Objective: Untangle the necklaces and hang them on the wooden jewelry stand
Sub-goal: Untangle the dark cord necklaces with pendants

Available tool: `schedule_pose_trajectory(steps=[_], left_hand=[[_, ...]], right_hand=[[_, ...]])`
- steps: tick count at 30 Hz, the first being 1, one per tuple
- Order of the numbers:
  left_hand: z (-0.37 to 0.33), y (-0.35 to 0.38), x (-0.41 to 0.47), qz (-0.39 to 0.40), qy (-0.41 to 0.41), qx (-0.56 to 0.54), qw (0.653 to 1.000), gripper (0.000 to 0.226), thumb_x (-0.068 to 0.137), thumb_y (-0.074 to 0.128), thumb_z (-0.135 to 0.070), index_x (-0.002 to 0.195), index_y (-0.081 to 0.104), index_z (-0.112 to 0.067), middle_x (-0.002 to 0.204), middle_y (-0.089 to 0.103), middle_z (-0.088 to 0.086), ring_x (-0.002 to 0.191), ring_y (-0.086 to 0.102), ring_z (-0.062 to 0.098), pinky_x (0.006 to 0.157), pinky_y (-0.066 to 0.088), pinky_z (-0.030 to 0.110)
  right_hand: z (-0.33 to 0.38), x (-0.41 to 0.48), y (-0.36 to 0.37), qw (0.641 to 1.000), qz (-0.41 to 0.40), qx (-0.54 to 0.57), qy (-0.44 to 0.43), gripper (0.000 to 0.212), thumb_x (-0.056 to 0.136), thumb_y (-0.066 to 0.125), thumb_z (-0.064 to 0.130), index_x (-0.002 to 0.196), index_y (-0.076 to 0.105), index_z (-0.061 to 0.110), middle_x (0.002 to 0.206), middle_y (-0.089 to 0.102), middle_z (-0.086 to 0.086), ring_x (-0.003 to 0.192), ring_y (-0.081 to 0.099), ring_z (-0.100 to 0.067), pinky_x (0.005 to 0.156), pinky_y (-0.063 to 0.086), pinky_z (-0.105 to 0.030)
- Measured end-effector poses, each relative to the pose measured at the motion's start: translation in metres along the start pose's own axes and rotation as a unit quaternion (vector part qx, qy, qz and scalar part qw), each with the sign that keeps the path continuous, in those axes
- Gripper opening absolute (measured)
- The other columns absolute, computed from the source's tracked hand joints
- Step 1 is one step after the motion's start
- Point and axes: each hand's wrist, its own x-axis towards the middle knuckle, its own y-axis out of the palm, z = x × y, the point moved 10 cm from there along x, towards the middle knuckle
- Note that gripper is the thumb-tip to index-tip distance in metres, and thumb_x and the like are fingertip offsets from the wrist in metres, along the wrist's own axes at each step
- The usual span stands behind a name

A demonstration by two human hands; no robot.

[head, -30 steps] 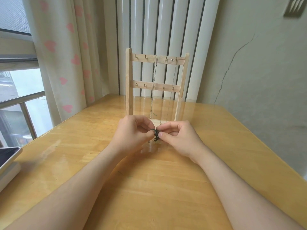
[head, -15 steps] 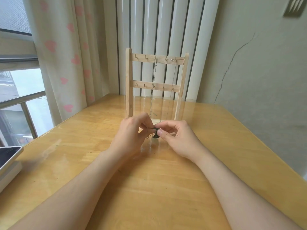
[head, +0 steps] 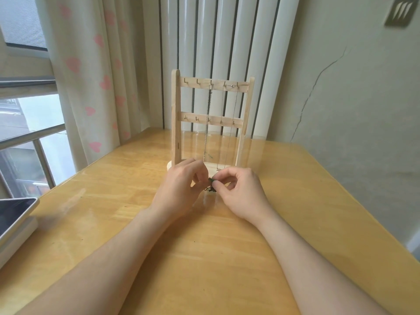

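Observation:
A wooden jewelry stand (head: pixel 176 114) with two hook rails stands at the far middle of the table. Two thin chain necklaces (head: pixel 207 123) hang from hooks on its top rail, reaching down to the base. Just in front of the base, a small dark tangled necklace (head: pixel 210 185) is bunched between my fingertips. My left hand (head: pixel 179 187) pinches it from the left and my right hand (head: pixel 241 192) pinches it from the right, thumbs and forefingers nearly touching. Most of the tangle is hidden by my fingers.
The wooden table (head: pixel 204 258) has a glossy top. A tablet on a white box (head: pixel 13 214) lies at the left edge. Curtains (head: pixel 91 76) with pink hearts and a window are at the left, a wall at the right.
My hands have stayed in front of the stand, working the tangle. My fingers have shifted slightly and a bit of the dark chain now dangles below them.

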Motion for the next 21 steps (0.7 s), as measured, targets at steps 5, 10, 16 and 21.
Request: schedule_pose_trajectory(steps=[5,10,16,21], left_hand=[[0.002,0.007,-0.003,0.036,-0.071,-0.059,0.995,0.020,0.081,0.075,-0.008,0.077,0.067,-0.026,0.077,0.068,-0.009,0.071,0.067,0.010,0.068,0.056,0.028],[0.015,0.013,-0.008,0.044,-0.191,-0.160,0.967,0.021,0.099,0.067,-0.024,0.081,0.074,-0.014,0.071,0.077,0.001,0.070,0.074,0.020,0.067,0.056,0.032],[0.030,0.022,-0.011,0.082,-0.210,-0.231,0.947,0.025,0.105,0.068,-0.026,0.089,0.076,-0.008,0.083,0.079,0.009,0.070,0.071,0.015,0.072,0.057,0.035],[0.023,0.034,-0.010,0.119,-0.179,-0.178,0.960,0.027,0.108,0.061,-0.028,0.091,0.069,-0.009,0.078,0.072,-0.001,0.066,0.060,0.004,0.071,0.051,0.026]], right_hand=[[0.002,-0.002,-0.004,1.000,-0.013,0.014,0.006,0.006,0.089,0.081,0.014,0.090,0.081,0.020,0.087,0.078,0.010,0.062,0.064,0.000,0.064,0.050,-0.014],[-0.010,-0.003,0.000,0.992,0.007,0.096,0.076,0.006,0.088,0.082,0.011,0.090,0.081,0.016,0.084,0.081,0.004,0.077,0.078,-0.013,0.074,0.063,-0.025],[-0.014,-0.007,0.008,0.984,0.053,0.137,0.104,0.003,0.091,0.082,0.011,0.089,0.081,0.013,0.089,0.082,0.004,0.085,0.078,-0.008,0.070,0.057,-0.017],[-0.036,-0.004,0.016,0.975,0.080,0.141,0.153,0.011,0.099,0.072,0.020,0.094,0.080,0.014,0.101,0.080,-0.008,0.100,0.077,-0.028,0.094,0.063,-0.041]])
